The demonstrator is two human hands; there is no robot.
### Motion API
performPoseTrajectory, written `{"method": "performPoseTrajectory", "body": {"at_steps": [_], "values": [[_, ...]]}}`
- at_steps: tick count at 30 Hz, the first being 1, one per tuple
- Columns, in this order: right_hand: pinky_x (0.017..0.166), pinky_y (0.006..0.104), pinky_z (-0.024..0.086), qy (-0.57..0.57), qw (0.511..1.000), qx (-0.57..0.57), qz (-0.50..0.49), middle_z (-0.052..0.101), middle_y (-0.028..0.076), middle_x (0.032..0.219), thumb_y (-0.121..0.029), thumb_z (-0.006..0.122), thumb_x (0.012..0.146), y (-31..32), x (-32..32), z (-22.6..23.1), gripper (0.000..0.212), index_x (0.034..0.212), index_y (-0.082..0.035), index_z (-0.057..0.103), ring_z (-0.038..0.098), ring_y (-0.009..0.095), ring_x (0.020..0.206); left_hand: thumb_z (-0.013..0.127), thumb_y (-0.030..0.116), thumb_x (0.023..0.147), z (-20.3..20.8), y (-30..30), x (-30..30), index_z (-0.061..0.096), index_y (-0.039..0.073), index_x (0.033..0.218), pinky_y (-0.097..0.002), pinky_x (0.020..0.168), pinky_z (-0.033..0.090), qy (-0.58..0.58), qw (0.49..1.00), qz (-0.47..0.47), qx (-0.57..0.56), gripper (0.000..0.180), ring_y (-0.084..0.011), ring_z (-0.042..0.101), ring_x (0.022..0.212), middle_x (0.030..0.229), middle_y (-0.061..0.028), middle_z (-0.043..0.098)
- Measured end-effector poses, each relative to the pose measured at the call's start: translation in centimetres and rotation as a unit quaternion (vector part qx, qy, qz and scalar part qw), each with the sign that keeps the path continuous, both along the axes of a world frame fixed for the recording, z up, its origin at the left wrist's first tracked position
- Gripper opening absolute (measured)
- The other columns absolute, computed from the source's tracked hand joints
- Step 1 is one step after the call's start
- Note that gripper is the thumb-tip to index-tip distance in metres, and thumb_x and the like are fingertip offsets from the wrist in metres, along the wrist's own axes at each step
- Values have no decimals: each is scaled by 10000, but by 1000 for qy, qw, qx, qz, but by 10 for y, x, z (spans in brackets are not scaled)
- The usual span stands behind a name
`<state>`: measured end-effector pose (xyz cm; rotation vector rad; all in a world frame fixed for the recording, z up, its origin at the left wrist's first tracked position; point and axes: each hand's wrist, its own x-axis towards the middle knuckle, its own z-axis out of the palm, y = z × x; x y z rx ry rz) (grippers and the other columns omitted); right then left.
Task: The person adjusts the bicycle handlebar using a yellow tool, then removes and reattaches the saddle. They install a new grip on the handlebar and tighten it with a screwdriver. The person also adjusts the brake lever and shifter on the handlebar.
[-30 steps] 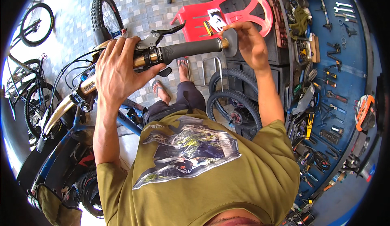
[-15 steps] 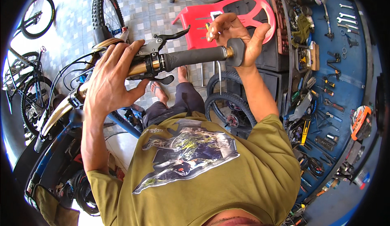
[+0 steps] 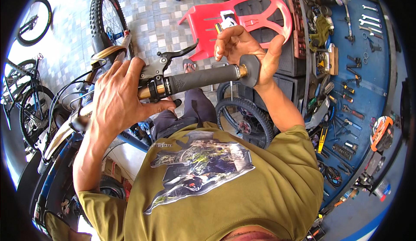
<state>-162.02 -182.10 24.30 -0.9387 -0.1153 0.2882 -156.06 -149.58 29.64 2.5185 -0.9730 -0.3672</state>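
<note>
A tiled floor (image 3: 149, 8) and a blue panel (image 3: 381, 59) of wrenches (image 3: 370, 24) are seen beyond. The gold handlebar (image 3: 145, 93) is clasped by the left hand (image 3: 113, 98); its dark grip (image 3: 206, 77) is positioned between both hands. On the right hand (image 3: 256, 49), fingers are loosely opened near the grey end disc (image 3: 251, 71). If that disc is pushed off-centre, the grip could be skewed.

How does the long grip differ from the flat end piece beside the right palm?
The grip is a long, slim tube, while the end piece is a flat, angular plate. The grip runs along the handlebar; the end piece stands across that line. The end piece sits at the palm of the right hand, whereas the grip extends away from it. Both are dark grey.
</note>
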Motion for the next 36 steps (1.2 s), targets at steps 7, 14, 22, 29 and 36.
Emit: {"method": "performPoseTrajectory", "body": {"at_steps": [7,14,22,29,36], "values": [[914,370,403,-41,995,-86,-7,572,129,1021,-998,234,826,2,-8,11,1133,1156,21,603,531,230,978,940,620,585,2,-8,2,568,21,1035,-472,781,558,46,998,1,39,836,-365,701,864,892,-156,675],[882,373,422,25,993,-111,-12,550,109,966,-949,297,870,-6,-9,19,1048,1126,17,612,529,223,950,955,606,563,-4,-14,5,572,14,1040,-453,708,547,70,997,-4,45,851,-353,671,785,862,-144,623],[854,373,452,55,997,-56,18,573,118,951,-931,315,885,-11,-7,16,1021,1122,16,612,534,219,922,948,638,547,-4,-25,9,557,34,972,-429,670,529,58,998,-12,27,836,-310,624,737,840,-110,566],[821,350,435,-29,999,-19,33,585,103,910,-936,315,882,-11,-14,-10,1019,1126,5,619,517,205,893,943,647,539,-2,-28,7,562,25,962,-409,654,531,51,998,-25,25,844,-297,622,741,827,-104,562],[829,353,436,-41,999,-22,-2,576,109,918,-916,327,899,0,-18,-12,993,1130,5,618,513,204,883,939,671,514,-6,-25,0,576,5,1054,-419,707,529,62,996,-30,60,932,-299,635,776,853,-96,578]]}}
